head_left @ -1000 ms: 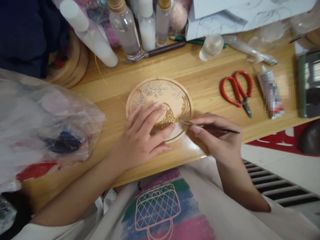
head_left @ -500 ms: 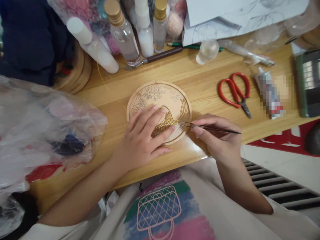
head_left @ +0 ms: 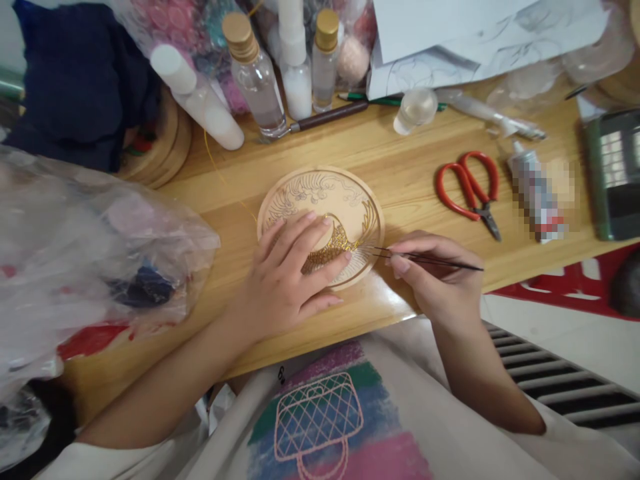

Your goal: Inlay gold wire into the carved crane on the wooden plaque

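One round wooden plaque (head_left: 346,210) lies on the table (head_left: 410,157), light and stiff, I'd guess, best held by its rim (that gold wirework (head_left: 338,245) looks easily bent). The left hand (head_left: 286,268) spreads loosely across it, gripping nothing; the right hand (head_left: 443,277) pinches one pair of tweezers (head_left: 423,257). Farther out I count one pair of pliers (head_left: 470,188), one tube (head_left: 535,190), four bottles (head_left: 261,93).

A craft corner, workshop or home

I am at a place for fine handicraft; whether it is a workshop or a room at home, I cannot tell. On my wooden worktop (head_left: 415,167) lies a disc (head_left: 350,207) with drawn lines and gold outlines, and I have tweezers (head_left: 440,261). Pliers (head_left: 486,217), a tube (head_left: 534,183), a pencil (head_left: 390,101), bottles (head_left: 259,87) and sheets (head_left: 450,37) of line drawings surround it.
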Demonstrator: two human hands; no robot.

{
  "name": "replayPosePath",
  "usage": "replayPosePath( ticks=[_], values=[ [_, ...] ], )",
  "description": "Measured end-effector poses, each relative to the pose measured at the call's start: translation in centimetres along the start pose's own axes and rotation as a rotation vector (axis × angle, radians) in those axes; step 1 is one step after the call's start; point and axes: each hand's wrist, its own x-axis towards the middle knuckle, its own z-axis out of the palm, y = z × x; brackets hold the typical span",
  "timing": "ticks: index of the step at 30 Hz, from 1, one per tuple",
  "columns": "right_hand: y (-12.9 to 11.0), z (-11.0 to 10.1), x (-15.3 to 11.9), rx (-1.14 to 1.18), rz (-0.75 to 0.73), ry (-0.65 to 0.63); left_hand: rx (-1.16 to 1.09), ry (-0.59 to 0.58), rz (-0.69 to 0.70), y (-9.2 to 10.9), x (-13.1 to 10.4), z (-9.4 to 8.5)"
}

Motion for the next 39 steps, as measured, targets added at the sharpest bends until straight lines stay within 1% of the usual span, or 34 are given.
replayPosePath(
  ticks=[5,13,21,29,35,39],
  values=[
    [-0.16,0.04,0.1,-0.027,0.002,0.007,0.03,-0.013,0.004,0.06,-0.05,0.07],
    [0.3,-0.15,-0.02,0.015,-0.034,-0.017,0.011,0.003,0.0,0.05,0.11,0.14],
    [0.49,-0.21,-0.16,0.033,-0.034,-0.031,0.011,-0.01,0.005,-0.07,0.17,0.08],
    [0.39,-0.19,-0.09,0.031,-0.047,-0.026,-0.026,0.009,0.008,-0.13,0.17,0.09],
    [0.38,-0.07,-0.13,0.059,-0.018,-0.026,-0.05,0.025,0.017,-0.24,0.19,0.13],
    [0.3,-0.03,-0.13,0.06,-0.033,-0.023,-0.054,0.03,0.019,-0.26,0.22,0.15]
  ],
)
